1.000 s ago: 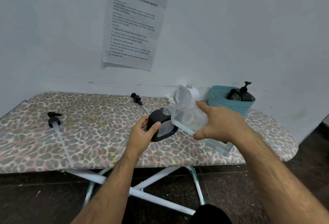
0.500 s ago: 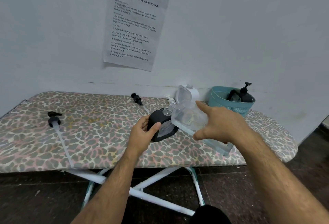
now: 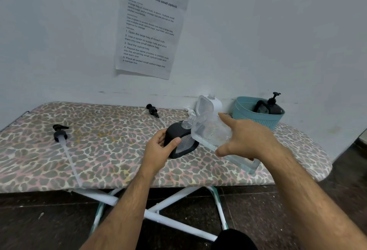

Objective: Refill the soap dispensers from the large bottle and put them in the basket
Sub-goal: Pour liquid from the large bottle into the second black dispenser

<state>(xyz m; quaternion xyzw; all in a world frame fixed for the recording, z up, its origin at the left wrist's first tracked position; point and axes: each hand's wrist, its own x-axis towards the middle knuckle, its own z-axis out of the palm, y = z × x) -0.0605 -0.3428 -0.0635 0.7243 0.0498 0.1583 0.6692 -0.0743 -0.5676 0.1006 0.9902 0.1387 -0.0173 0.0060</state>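
A black soap dispenser (image 3: 178,140) with no pump stands on the ironing board (image 3: 99,146), and my left hand (image 3: 158,148) grips its left side. My right hand (image 3: 246,140) holds the large clear bottle (image 3: 210,130) tilted down to the left, its neck at the dispenser's open mouth. A second black dispenser (image 3: 272,106), pump fitted, sits inside the teal basket (image 3: 252,118) at the back right. Two loose black pumps lie on the board: one pump (image 3: 60,133) with a long tube at the left, another pump (image 3: 153,109) near the wall.
A white container (image 3: 210,106) with a raised lid stands against the wall behind the bottle. A printed sheet (image 3: 149,27) hangs on the wall. The board's white legs (image 3: 158,210) cross above a dark floor. The board's rounded end is at the right.
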